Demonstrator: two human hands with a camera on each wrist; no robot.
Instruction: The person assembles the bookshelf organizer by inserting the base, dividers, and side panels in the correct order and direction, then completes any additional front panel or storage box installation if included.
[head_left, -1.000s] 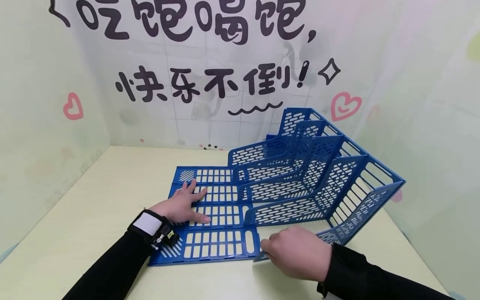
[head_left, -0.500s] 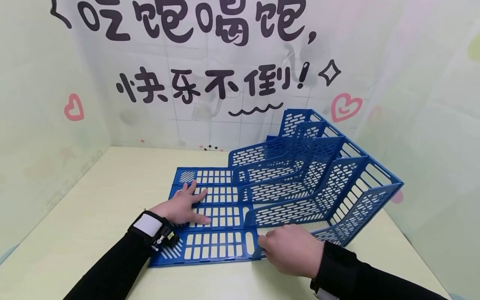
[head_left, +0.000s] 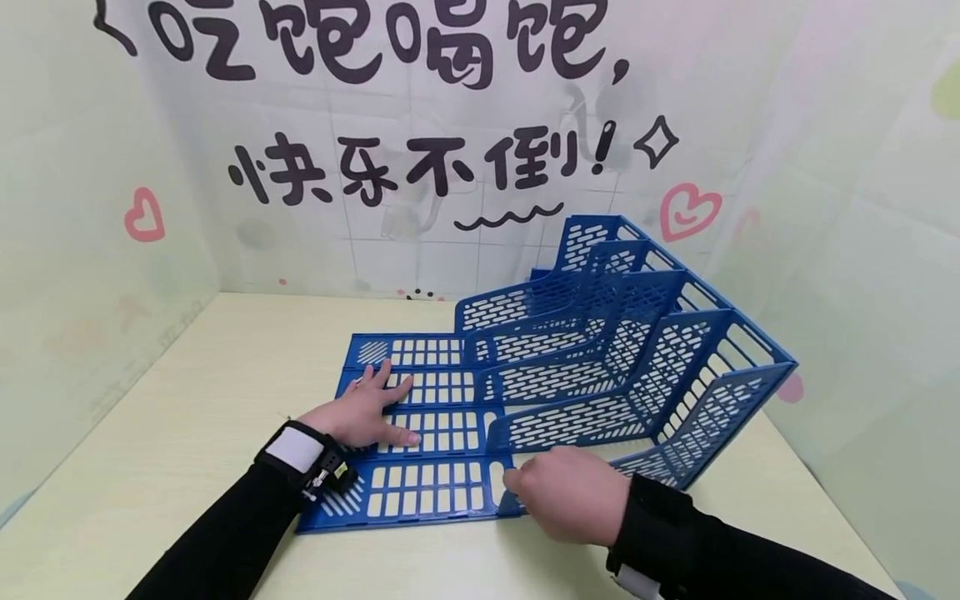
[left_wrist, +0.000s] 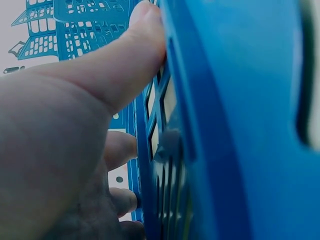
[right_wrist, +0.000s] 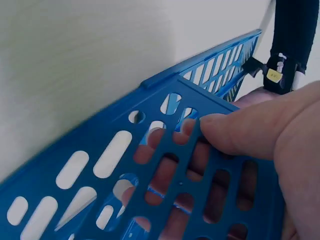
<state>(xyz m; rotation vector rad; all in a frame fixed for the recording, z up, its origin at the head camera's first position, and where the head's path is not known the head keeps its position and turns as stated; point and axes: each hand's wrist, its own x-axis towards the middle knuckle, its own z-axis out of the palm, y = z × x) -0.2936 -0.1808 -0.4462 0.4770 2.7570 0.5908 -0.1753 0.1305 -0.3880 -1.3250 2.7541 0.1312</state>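
A blue plastic file rack (head_left: 491, 435) stands on the table, its perforated dividers fanning up to a slatted back at the right. Several gridded base panels (head_left: 486, 493) extend leftward from its front. My left hand (head_left: 358, 414) lies spread over these panels, fingers apart and thumb toward the near side. Close up in the left wrist view, the left thumb (left_wrist: 142, 42) touches a panel edge. My right hand (head_left: 573, 497) pinches the front end of the nearest side panel (right_wrist: 182, 182), thumb on one face and fingers behind its slots. That end overlaps the near base panel's right corner.
The pale table (head_left: 210, 400) extends left of the rack and in front of it. A printed cloth wall (head_left: 300, 250) rises close behind, with more cloth at both sides. A camera strap (head_left: 300, 450) sits on the left wrist.
My right hand has drawn the near side panel's front end leftward, onto the base panel's corner. The rack's near back corner has shifted slightly left. My left hand has stayed in place.
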